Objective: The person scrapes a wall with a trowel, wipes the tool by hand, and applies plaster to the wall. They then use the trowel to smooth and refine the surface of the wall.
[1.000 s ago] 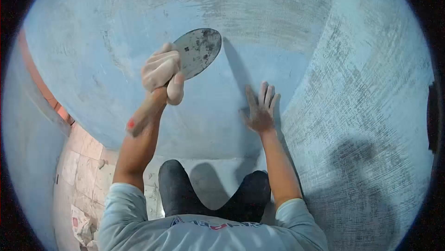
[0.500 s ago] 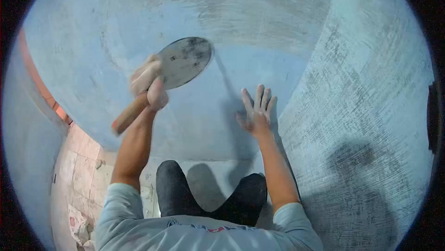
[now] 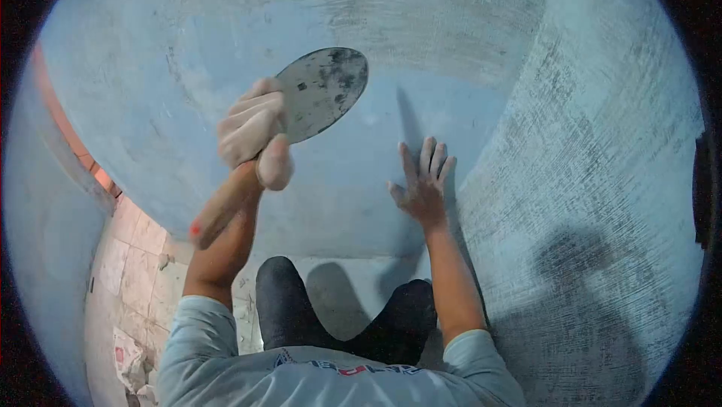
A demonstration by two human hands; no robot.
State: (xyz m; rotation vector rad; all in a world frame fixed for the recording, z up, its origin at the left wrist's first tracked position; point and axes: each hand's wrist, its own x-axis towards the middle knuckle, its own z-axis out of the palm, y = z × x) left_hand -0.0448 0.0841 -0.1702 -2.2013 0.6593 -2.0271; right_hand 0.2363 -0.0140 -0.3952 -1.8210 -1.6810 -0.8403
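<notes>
My left hand [image 3: 254, 130] is closed around the wooden handle of a trowel [image 3: 325, 91]. Its blade is a flat grey oval with dark blotches, tilted up to the right in front of the wall. The handle's butt end, with a red spot, sticks out below the fist. A gap shows between the blade and its shadow on the blue-grey wall [image 3: 338, 189]. On the right, my right hand [image 3: 423, 189] is held with fingers spread against or very near the wall, close to the corner. It holds nothing, and its fingers look dusted with something pale.
A side wall [image 3: 579, 151] with rough scratched texture meets the front wall at the right. My knees [image 3: 282, 298] are bent just below the front wall. At lower left lies a tiled floor [image 3: 135, 257] with a crumpled white bag [image 3: 128, 358].
My left hand and the trowel have moved slightly right, the blade a little higher. The blade's shadow has separated from its edge. My right hand is nearly in the same place.
</notes>
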